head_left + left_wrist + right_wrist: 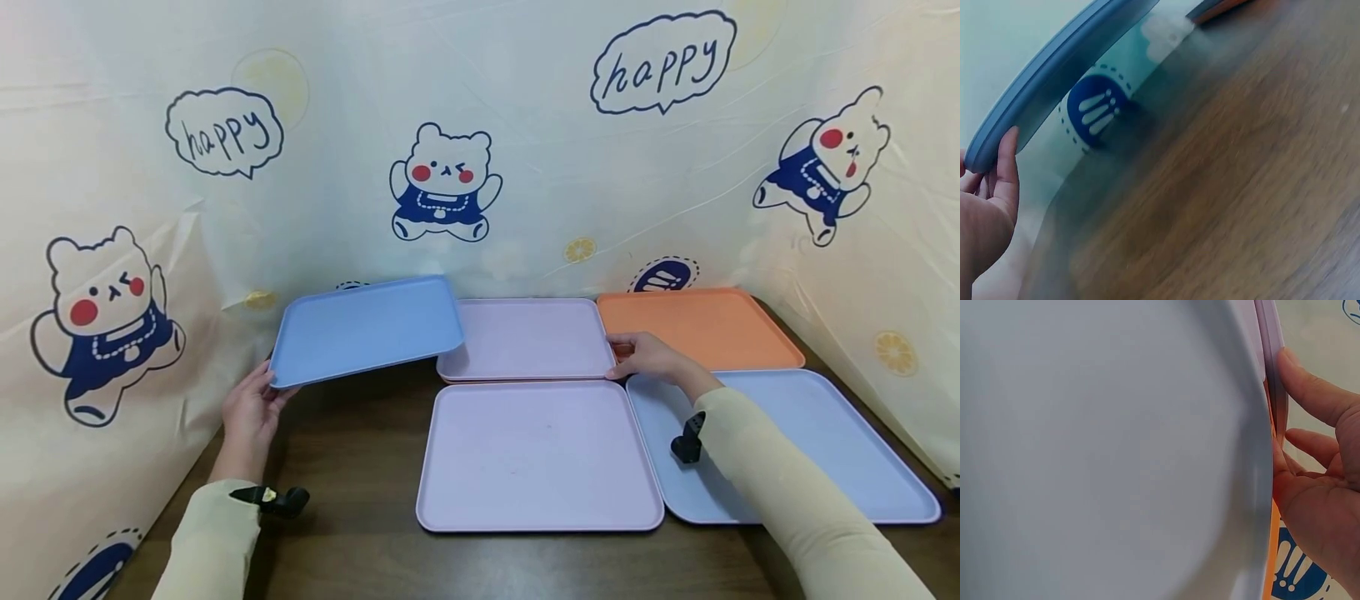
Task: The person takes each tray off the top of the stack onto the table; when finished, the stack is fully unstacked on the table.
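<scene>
My left hand (251, 412) grips a blue tray (367, 329) by its near left corner. That tray is raised off the table and tilted, its right end over the edge of a small lilac tray (532, 337). In the left wrist view, the thumb and fingers lie on either side of the blue tray's rim (1035, 81). My right hand (652, 362) pinches the near right corner of the small lilac tray, which shows edge-on in the right wrist view (1272, 356). An orange tray (697, 329) lies just behind this hand.
A large lilac tray (540, 458) lies in front on the wooden table (337, 467). Beside it, under my right forearm, is a large light blue tray (810, 442). A printed cloth (525, 83) with bears hangs behind and at both sides.
</scene>
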Available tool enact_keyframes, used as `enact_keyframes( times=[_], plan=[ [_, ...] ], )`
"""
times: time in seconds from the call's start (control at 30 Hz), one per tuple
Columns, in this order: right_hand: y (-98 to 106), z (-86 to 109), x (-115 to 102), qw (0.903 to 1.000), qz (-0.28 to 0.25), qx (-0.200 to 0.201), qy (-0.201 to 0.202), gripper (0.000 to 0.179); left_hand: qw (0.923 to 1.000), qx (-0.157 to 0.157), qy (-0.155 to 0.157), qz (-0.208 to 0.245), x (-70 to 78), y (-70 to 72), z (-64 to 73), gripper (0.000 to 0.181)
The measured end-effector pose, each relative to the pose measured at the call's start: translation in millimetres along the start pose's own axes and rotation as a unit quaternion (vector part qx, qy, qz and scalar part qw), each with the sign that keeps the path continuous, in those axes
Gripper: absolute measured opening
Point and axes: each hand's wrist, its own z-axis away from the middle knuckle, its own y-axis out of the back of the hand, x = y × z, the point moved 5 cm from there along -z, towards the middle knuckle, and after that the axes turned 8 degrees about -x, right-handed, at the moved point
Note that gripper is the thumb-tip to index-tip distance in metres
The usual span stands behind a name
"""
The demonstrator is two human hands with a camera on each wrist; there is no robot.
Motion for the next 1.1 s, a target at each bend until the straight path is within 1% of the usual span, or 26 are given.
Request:
enact_keyframes(
  times=[0.07,0.1,0.17,0.37,0.5,0.6,0.67,0.87,1.0,1.1],
  plan=[
    [0,0.3,0,1.0,0.003,-0.001,-0.001,0.085,1.0,0.004,0.0,0.005,3.1,6.6,0.2,0.031],
    [0,0.4,0,1.0,0.004,-0.002,-0.002,0.085,0.9999,0.011,-0.002,0.007,4.6,10.3,0.5,0.031],
    [0,0.5,-1,1.0,0.006,-0.004,-0.004,0.085,0.9995,0.029,-0.005,0.013,7.3,17.3,0.5,0.032],
    [0,0.5,1,0.9999,0.007,-0.002,-0.009,0.086,0.9964,0.085,-0.005,0.001,12.1,32.7,1.0,0.034],
    [0,-0.1,2,1.0,0.005,-0.001,-0.005,0.087,0.9904,0.136,-0.005,-0.026,15.3,41.2,1.1,0.03],
    [0,-0.7,2,1.0,0.004,-0.002,-0.002,0.087,0.9848,0.162,-0.006,-0.06,17.4,45.4,0.2,0.036],
    [0,-1.1,3,1.0,0.004,0.001,-0.003,0.087,0.9826,0.17,-0.01,-0.074,18.1,47.3,-0.9,0.038],
    [0,-2.6,5,1.0,0.004,0.002,-0.002,0.088,0.9799,0.179,-0.022,-0.085,19.6,52.1,-4.4,0.018],
    [0,-3.1,5,1.0,0.004,0.001,0.0,0.088,0.9789,0.179,-0.022,-0.096,18.6,55.1,-6.0,0.016],
    [0,-2.7,5,1.0,0.004,0.001,0.001,0.087,0.9758,0.186,-0.014,-0.114,17.4,56.6,-7.3,0.019]
  ],
)
